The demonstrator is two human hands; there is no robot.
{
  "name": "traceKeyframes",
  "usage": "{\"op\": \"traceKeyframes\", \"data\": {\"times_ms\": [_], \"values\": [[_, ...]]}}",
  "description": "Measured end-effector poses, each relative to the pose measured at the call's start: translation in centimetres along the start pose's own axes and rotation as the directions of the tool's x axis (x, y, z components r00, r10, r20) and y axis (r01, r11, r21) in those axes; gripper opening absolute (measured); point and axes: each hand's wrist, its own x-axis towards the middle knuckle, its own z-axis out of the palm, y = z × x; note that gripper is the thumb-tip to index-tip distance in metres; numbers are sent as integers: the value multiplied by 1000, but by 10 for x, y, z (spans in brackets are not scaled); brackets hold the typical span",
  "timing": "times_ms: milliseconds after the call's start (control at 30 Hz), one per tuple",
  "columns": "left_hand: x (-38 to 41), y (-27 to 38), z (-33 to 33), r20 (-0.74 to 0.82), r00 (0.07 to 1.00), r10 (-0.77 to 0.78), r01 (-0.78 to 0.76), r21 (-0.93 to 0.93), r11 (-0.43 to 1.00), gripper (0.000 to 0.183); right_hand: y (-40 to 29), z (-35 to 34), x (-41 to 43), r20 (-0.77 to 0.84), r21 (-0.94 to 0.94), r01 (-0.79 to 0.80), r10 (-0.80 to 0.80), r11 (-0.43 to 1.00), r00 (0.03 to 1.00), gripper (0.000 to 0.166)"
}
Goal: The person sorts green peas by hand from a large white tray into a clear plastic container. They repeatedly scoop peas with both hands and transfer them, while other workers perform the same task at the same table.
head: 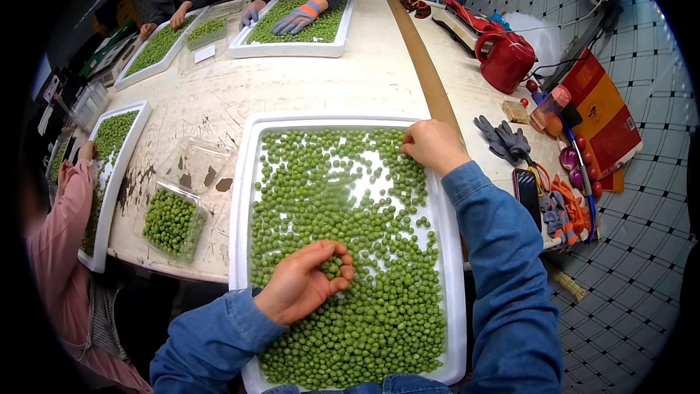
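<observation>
A white foam tray (239, 191) filled with loose green peas (355, 334) lies before me. My left hand (306, 279) is cupped over the tray's middle, palm up, with several peas held in its curled fingers. At the tray's upper right corner, my right hand (435, 145) reaches down with its fingertips at the peas near the rim; whether it holds a pea is hidden. The peas lie thickest at the near end, and the white bottom shows between them farther up. Left of the tray stands a clear plastic punnet (172, 221) full of peas, its clear lid (194, 161) folded back.
Three co-workers handle peas in foam trays (290, 50) (123, 150) and another at the far left. To the right lie grey gloves (503, 139), a phone (526, 197), orange gloves (574, 210), red onions (569, 157) and a red electric kettle (506, 60).
</observation>
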Motion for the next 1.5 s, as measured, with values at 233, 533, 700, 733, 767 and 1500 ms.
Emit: {"op": "traceKeyframes", "data": {"times_ms": [233,533,700,733,767,1500], "values": [[0,1,0,-3,1000,-4,4,-2,1000,20,5,11,3,-71,19,12,-11,1000,997,14],[-1,1,5,-47,999,-2,1,-22,1000,20,9,-6,-6,-24,279,-2,9,960,1000,13],[-1,1,6,-66,998,-5,4,-18,1000,20,6,-14,-11,48,364,74,-97,928,994,12],[-2,1,5,-65,998,-3,2,-13,1000,20,6,-16,-11,77,400,108,-150,910,986,12],[-2,1,5,-64,998,0,-1,-9,1000,20,5,-14,-9,24,367,133,-152,921,988,12],[-2,1,3,-19,1000,-6,6,5,1000,20,4,-3,8,-23,-185,578,-591,795,806,5]]}}
